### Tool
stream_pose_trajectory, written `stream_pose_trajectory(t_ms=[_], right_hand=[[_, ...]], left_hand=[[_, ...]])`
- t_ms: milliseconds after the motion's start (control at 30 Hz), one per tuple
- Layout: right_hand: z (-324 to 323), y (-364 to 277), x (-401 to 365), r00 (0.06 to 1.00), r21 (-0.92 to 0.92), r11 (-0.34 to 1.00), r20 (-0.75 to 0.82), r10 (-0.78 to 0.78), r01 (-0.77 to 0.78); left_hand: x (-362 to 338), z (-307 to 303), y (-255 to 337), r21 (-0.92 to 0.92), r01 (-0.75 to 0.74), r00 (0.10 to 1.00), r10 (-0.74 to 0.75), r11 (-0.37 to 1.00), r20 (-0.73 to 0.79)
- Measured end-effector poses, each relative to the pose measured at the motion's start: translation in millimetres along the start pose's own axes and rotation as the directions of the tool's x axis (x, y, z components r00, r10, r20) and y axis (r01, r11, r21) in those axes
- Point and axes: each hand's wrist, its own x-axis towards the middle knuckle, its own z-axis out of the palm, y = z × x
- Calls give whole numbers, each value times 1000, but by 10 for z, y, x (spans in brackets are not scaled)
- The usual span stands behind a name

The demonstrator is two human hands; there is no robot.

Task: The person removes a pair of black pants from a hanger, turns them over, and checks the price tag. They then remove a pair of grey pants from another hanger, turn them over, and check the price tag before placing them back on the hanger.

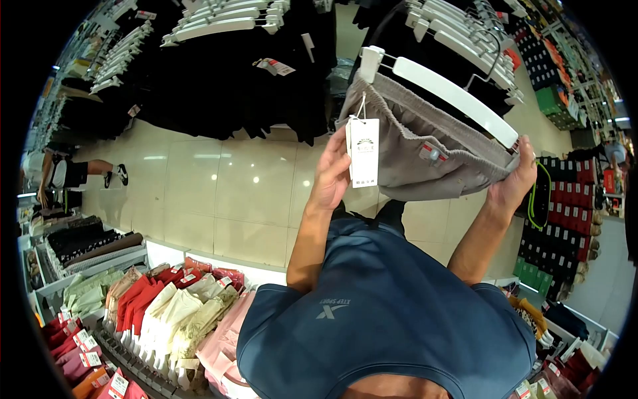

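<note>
Grey shorts with an elastic waistband hang from a white clip hanger in front of me. My left hand is closed at their left side, its fingers beside a white paper tag that dangles on a string from the waistband. At the right end of the hanger, my right hand grips the shorts near the clip. The left clip is fastened to the waistband, which sags open between the two ends. A small red and white label shows inside the waistband.
Black garments hang on white hangers ahead. Folded colourful clothes fill a shelf at the lower left. Stacked boxes stand at the right. A person in black shorts is at the far left, on the tiled floor.
</note>
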Motion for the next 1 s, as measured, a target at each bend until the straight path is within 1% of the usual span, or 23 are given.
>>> stream_pose_trajectory(t_ms=[67,100,133,167,200,233,300,367,433,500,600,633,700,767,833,900,933,1000], right_hand=[[-23,29,25,999,-17,999,-28,-45,45],[-13,10,13,999,-9,999,-13,-34,34],[9,-8,1,1000,-1,1000,3,-22,22],[22,-19,-8,1000,7,1000,19,-8,8],[20,-10,-4,1000,1,1000,12,-23,23],[3,10,11,1000,-1,1000,20,-16,16],[-31,34,29,1000,-7,1000,31,-2,2],[8,14,13,1000,-11,1000,11,-2,2],[46,3,9,1000,-25,1000,19,-4,5],[58,10,40,1000,-9,1000,15,13,-12],[82,22,47,999,42,999,20,30,-31],[94,17,46,999,46,998,22,42,-43],[109,4,53,997,52,996,27,68,-70],[129,-14,34,996,66,994,34,84,-86],[145,-7,23,995,58,994,42,93,-95],[127,7,30,994,32,995,49,93,-95],[115,5,43,995,34,995,49,88,-90],[91,-6,59,995,36,996,50,81,-83]], left_hand=[[35,53,6,215,-37,999,43,976,-22],[47,37,-43,390,-62,991,103,919,-84],[57,-13,-112,553,-72,975,174,830,-135],[66,-33,-157,699,-66,952,254,712,-170],[36,13,-161,934,1,909,388,358,-150],[26,103,-161,976,-36,860,504,216,-79],[8,201,-183,990,-67,813,583,126,-20],[-32,246,-229,971,-122,868,496,207,3],[-20,296,-297,938,-190,902,429,289,51],[-46,332,-386,913,-154,976,202,378,81],[1,543,-585,846,-148,986,141,512,87],[41,655,-642,880,-214,957,270,423,103],[152,870,-737,927,-305,849,504,216,162],[286,905,-842,928,-331,817,543,169,192],[393,863,-848,900,-305,873,469,311,134],[443,770,-776,781,-171,971,235,601,31],[453,721,-719,818,-180,966,256,547,42],[420,704,-590,739,-134,982,190,660,9]])
